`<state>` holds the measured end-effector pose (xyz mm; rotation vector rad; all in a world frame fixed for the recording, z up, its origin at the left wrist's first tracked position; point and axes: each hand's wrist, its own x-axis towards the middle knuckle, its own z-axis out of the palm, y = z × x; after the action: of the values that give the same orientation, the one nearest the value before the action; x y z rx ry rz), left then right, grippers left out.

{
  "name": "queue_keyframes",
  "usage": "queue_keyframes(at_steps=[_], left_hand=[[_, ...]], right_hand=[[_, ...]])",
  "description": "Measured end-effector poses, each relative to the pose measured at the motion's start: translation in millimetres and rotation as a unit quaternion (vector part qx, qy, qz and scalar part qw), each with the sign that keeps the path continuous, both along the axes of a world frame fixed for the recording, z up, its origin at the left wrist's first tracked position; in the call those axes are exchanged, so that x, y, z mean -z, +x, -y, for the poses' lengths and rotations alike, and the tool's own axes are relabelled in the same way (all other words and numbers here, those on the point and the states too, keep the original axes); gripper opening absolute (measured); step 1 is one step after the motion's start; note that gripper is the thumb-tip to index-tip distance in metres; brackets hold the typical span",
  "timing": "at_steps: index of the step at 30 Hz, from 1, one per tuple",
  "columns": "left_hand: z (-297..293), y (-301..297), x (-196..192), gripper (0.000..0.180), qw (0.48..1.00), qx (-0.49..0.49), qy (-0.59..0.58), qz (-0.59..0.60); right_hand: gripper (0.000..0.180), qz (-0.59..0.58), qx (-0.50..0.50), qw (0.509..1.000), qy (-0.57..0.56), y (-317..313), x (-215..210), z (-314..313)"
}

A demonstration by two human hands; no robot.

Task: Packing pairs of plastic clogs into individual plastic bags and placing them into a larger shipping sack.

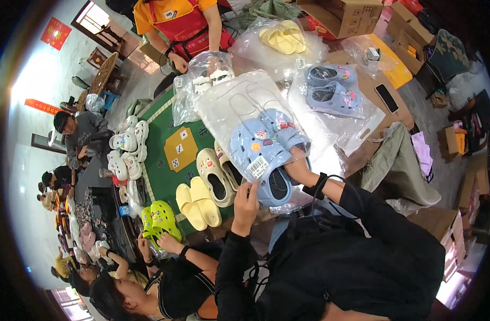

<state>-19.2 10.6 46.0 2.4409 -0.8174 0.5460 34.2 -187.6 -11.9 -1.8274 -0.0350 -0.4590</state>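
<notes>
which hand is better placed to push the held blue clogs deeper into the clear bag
Probably the right hand: it sits at the heel end of the blue clogs, in line with the clear bag. The left hand is at the left clog's side, seemingly better for steadying.

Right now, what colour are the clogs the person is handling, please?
The clogs are light blue, best seen in the head view.

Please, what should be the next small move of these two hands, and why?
Probably the right hand should ease the nearer blue clogs deeper into the clear bag: one heel seems to stick out, and the left hand is already at the bag's edge beside it.
</notes>
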Motion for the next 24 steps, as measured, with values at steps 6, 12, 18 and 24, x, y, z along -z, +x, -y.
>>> queue_keyframes(at_steps=[6, 12, 18, 24], left_hand=[[-2, -2, 14, 0.025, 0.986, -0.111, -0.125, -0.022], [-11, 10, 46, 0.021, 0.893, -0.190, -0.232, -0.334], [7, -3, 37, 0.015, 0.865, -0.128, -0.352, -0.334], [22, -11, 12, 0.017, 0.883, -0.226, -0.254, -0.324]], right_hand=[[0.024, -0.081, 0.005, 0.996, -0.023, -8, -16, -2], [0.025, -0.029, 0.020, 0.996, 0.082, 1, 4, -7], [0.025, -0.101, 0.066, 0.993, 0.010, 9, 18, 1], [0.023, -0.161, 0.094, 0.982, 0.003, -2, -7, 0]])
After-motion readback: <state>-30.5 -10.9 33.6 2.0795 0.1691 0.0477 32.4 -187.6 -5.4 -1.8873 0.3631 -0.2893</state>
